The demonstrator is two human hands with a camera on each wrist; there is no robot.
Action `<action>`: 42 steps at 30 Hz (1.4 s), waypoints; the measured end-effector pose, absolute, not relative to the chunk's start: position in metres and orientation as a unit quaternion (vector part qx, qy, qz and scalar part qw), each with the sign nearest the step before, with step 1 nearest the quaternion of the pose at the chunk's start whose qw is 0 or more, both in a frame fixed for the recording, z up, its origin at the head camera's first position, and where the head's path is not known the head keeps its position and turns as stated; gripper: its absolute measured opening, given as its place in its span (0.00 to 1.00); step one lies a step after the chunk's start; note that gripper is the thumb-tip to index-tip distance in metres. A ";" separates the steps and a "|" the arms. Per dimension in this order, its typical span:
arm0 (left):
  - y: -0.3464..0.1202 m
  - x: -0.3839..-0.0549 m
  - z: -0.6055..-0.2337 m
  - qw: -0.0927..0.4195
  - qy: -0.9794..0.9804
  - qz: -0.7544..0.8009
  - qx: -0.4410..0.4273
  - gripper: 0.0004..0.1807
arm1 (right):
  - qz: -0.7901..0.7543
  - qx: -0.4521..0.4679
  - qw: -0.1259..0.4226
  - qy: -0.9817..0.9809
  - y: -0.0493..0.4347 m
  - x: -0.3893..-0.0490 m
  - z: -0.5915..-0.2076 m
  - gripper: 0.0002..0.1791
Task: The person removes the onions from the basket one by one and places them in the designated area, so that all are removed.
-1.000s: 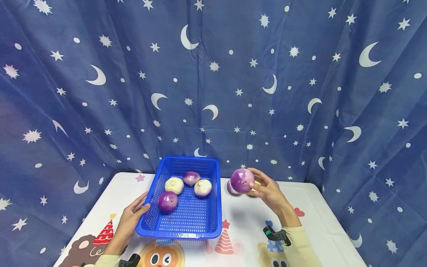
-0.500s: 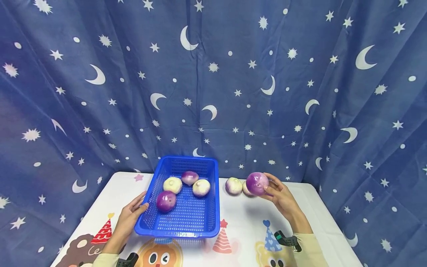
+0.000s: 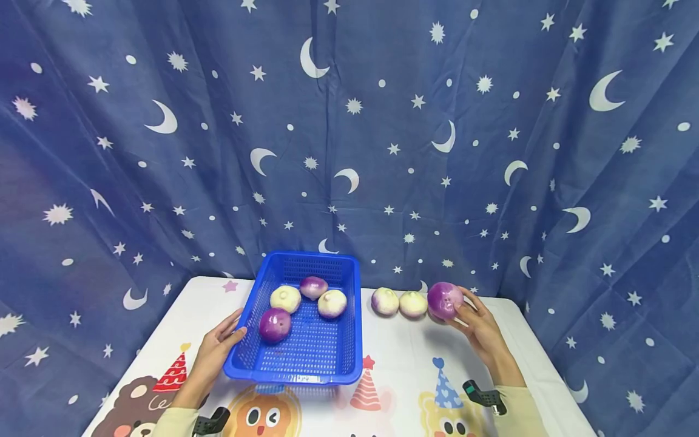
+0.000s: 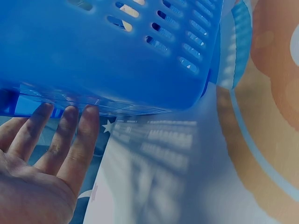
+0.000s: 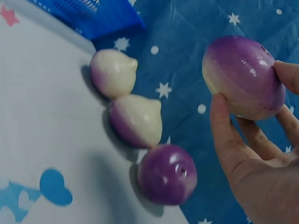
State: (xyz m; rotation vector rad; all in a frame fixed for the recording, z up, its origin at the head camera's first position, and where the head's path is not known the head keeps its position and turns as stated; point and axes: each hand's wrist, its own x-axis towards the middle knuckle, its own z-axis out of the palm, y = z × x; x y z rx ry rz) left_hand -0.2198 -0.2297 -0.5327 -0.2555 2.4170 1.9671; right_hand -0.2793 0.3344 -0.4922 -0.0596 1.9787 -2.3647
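Turnips (image 3: 275, 326), four, lie in the basket (image 3: 306, 360); left grip (image 3: 213, 350), spread, touches it; right grip (image 3: 482, 331) pinches another turnip (image 5: 245, 77).

Purple fades to cream on the held vegetable (image 5: 244, 78); the basket (image 3: 358, 328) is blue. A navy curtain (image 3: 377, 115) bears a white star-and-moon pattern

pale yellow sleeves (image 3: 520, 413), black wrist cameras (image 3: 483, 397)
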 end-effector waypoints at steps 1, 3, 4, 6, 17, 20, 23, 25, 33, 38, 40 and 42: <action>-0.230 -0.220 -0.533 0.007 0.772 0.630 -0.080 0.35 | -0.770 -0.015 0.027 0.638 0.337 -0.279 -0.494 0.28; -0.230 -0.220 -0.532 0.006 0.772 0.631 -0.079 0.35 | -0.775 -0.009 0.023 0.632 0.341 -0.279 -0.497 0.28; -0.230 -0.221 -0.532 0.005 0.771 0.632 -0.078 0.35 | -0.776 -0.006 0.024 0.630 0.342 -0.279 -0.499 0.27; -0.230 -0.221 -0.531 0.004 0.770 0.633 -0.075 0.34 | -0.779 -0.001 0.019 0.627 0.346 -0.279 -0.502 0.27; -0.230 -0.222 -0.532 0.010 0.771 0.631 -0.082 0.35 | -0.787 0.023 -0.017 0.616 0.368 -0.282 -0.516 0.23; -0.230 -0.221 -0.531 0.012 0.770 0.632 -0.090 0.35 | -0.793 0.021 -0.019 0.608 0.374 -0.283 -0.519 0.21; -0.230 -0.220 -0.532 0.015 0.772 0.629 -0.092 0.35 | -0.793 0.034 -0.017 0.608 0.380 -0.282 -0.521 0.20; -0.230 -0.220 -0.532 0.016 0.773 0.627 -0.093 0.35 | -0.792 0.049 -0.019 0.609 0.384 -0.283 -0.522 0.20; -0.231 -0.221 -0.534 0.017 0.770 0.632 -0.091 0.36 | -0.780 0.113 -0.016 0.615 0.394 -0.287 -0.525 0.28; -0.231 -0.221 -0.534 0.016 0.773 0.629 -0.088 0.35 | -0.766 0.144 -0.015 0.626 0.400 -0.290 -0.530 0.29; -0.231 -0.221 -0.534 0.013 0.775 0.626 -0.085 0.35 | -0.760 0.155 -0.016 0.630 0.402 -0.292 -0.533 0.30; -0.230 -0.221 -0.535 0.009 0.776 0.626 -0.081 0.35 | -0.749 0.165 -0.022 0.641 0.404 -0.293 -0.537 0.32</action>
